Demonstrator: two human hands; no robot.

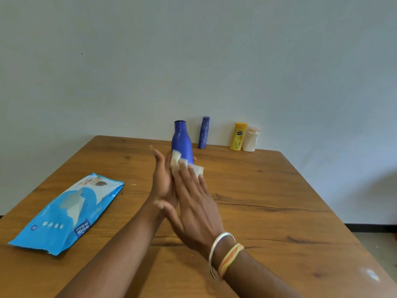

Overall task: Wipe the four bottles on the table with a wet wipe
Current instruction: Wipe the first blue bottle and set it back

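A plain blue bottle (182,143) is held up above the middle of the table, its lower part hidden between my hands. My left hand (163,181) cups it from the left and below. My right hand (194,203) presses a white wet wipe (178,161) flat against the bottle's near side. Along the table's far edge stand a slim patterned blue bottle (203,133), a yellow bottle (238,137) and a white bottle (251,139), the last two touching.
A blue wet wipe pack (71,211) lies flat on the left of the wooden table (268,201). A pale wall rises right behind the far edge. Floor shows past the table's right edge.
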